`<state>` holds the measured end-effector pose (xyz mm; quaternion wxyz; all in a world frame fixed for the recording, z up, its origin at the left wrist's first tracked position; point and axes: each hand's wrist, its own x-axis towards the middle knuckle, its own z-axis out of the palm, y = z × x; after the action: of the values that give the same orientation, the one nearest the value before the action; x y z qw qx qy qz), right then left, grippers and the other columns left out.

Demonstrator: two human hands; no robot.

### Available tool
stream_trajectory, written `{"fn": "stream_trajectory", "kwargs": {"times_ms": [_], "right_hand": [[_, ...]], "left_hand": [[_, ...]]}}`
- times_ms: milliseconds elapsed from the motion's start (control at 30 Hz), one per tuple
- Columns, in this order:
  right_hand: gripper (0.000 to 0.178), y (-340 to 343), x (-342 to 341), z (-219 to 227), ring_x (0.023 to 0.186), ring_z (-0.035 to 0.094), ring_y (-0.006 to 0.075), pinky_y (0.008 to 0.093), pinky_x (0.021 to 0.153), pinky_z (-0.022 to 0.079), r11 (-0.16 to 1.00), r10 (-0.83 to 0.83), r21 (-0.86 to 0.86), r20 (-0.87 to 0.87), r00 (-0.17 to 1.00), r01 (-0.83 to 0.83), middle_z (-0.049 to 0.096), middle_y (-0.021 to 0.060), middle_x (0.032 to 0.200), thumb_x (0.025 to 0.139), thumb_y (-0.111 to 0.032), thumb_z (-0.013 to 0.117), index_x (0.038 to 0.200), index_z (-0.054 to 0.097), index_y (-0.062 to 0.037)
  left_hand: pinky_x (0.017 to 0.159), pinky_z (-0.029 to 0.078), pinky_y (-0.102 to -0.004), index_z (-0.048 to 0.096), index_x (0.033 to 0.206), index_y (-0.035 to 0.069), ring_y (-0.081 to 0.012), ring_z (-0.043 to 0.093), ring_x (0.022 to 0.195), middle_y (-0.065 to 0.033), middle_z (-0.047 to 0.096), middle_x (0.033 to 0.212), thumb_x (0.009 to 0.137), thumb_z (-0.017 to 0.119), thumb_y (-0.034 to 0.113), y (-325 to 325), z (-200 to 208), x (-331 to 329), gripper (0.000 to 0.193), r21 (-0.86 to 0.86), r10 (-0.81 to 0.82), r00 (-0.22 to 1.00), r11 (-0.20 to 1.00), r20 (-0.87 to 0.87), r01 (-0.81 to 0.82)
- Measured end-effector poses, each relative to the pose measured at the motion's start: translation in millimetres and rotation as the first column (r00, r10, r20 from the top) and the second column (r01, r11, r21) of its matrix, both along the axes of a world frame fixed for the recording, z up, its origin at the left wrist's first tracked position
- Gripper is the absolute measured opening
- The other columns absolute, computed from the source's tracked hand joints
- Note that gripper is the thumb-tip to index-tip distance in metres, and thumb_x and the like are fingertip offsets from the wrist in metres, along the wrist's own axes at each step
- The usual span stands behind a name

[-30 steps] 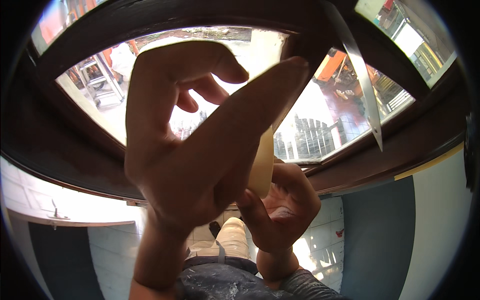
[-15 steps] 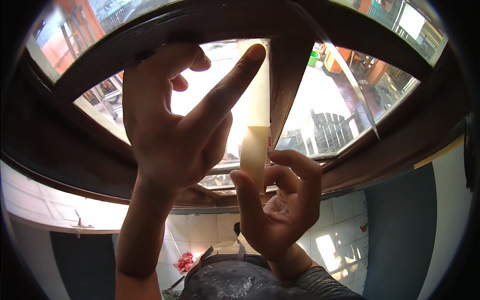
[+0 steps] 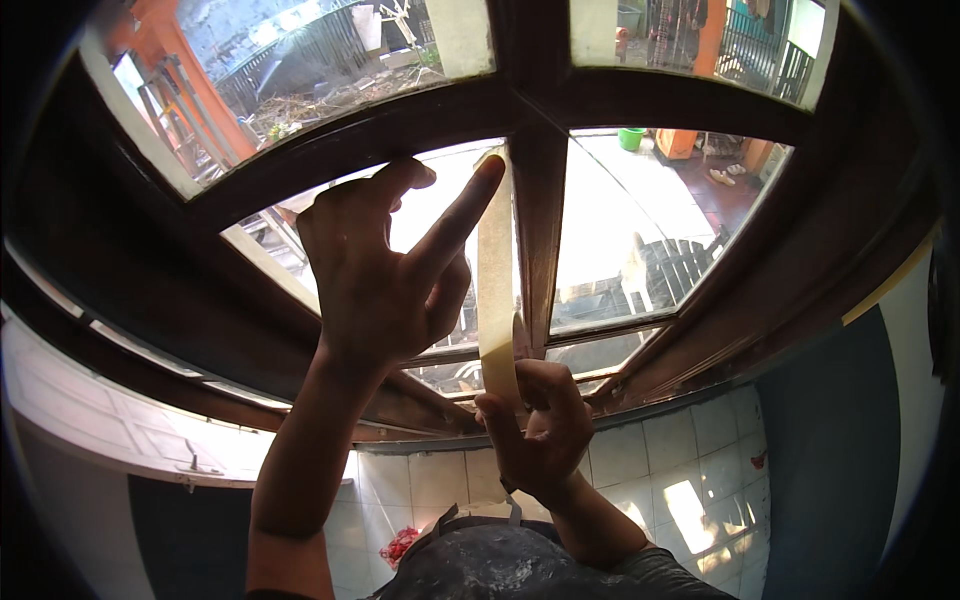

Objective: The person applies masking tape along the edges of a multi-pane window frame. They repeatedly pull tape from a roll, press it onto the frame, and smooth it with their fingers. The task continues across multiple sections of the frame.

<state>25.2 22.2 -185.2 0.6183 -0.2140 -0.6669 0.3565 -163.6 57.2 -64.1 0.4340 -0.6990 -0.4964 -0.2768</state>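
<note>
A strip of cream masking tape (image 3: 495, 270) runs up the window pane (image 3: 440, 200) beside the dark wooden mullion (image 3: 538, 230). My left hand (image 3: 385, 270) is raised against the glass, its index fingertip pressing the tape's top end near the upper bar. My right hand (image 3: 535, 430) is lower down, fingers curled around the tape roll (image 3: 518, 345), which is mostly hidden in the fist. The strip stretches taut between the two hands.
The dark brown window frame (image 3: 300, 140) divides the glass into several panes. Outside lie a yard, railings and a green bucket (image 3: 631, 138). Below are white wall tiles (image 3: 690, 470), a blue wall (image 3: 830, 450) on the right and a white ledge (image 3: 100, 410) on the left.
Both hands have moved away from the camera toward the glass. The left index finger now reaches the top of the pane, and the tape strip has grown longer between the hands.
</note>
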Motion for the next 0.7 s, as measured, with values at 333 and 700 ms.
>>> {"fn": "stream_trajectory", "kwargs": {"times_ms": [333,700], "right_hand": [[0.032,-20,4,11,0.086,0.075,0.0124,0.0275,0.073,0.058,0.972,0.058,-0.218,-0.133,0.989,-0.086,0.076,0.0096,0.098,0.101,-0.007,0.082,0.125,0.063,0.0020],[0.025,-42,36,34,0.092,0.075,0.0118,0.0262,0.076,0.058,0.936,0.006,-0.351,-0.067,0.998,-0.029,0.077,0.0135,0.104,0.104,-0.003,0.077,0.122,0.062,0.0052]], "left_hand": [[0.081,0.060,-0.0267,0.081,0.111,-0.002,-0.0119,0.079,0.086,-0.0087,0.083,0.093,0.100,0.086,0.022,-16,5,55,0.028,0.159,-0.211,0.047,0.847,0.976,0.508],[0.073,0.059,-0.0219,0.073,0.125,-0.008,-0.0119,0.079,0.083,-0.0127,0.083,0.088,0.097,0.088,0.014,-9,5,81,0.038,0.316,-0.245,-0.208,0.829,0.947,0.461]]}}
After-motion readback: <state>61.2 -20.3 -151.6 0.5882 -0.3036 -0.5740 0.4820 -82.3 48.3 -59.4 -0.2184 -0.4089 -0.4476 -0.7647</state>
